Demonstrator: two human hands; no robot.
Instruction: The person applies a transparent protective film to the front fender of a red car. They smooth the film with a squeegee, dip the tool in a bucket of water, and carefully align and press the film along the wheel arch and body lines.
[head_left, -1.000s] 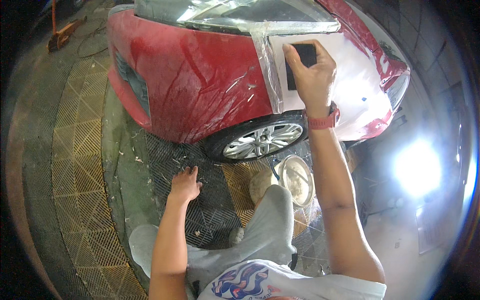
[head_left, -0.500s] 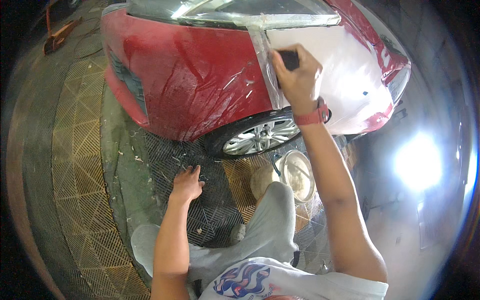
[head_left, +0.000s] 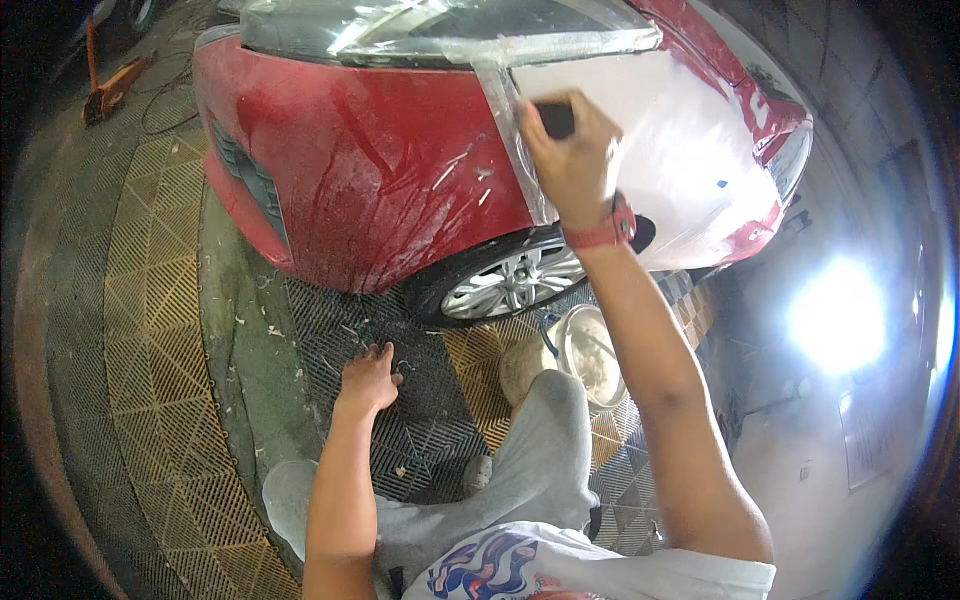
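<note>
My right hand (head_left: 578,172), with a red-banded watch on its wrist, pinches a black sanding block (head_left: 556,120) between thumb and fingers. It holds the block against the whitish, primed-looking panel (head_left: 690,130) of a red car, just right of a vertical strip of masking tape (head_left: 512,140). The hand hides part of the block's contact with the panel. My left hand (head_left: 370,382) hangs empty over the floor, fingers stretched out, low and left of the car's wheel (head_left: 518,282). Wet-looking streaks run down the red bodywork (head_left: 380,170) left of the tape.
A pale bucket (head_left: 592,350) stands below the wheel, close to my bent knee. Black and yellow grid tiles (head_left: 150,300) cover much of the floor, with small scraps scattered about. An orange tool (head_left: 112,92) lies at the far left. A bright lamp (head_left: 838,318) glares at the right.
The whole picture has shifted slightly, with the car now a little lower and further left. My right hand with the sanding block stays beside the tape; my left hand has hardly moved.
</note>
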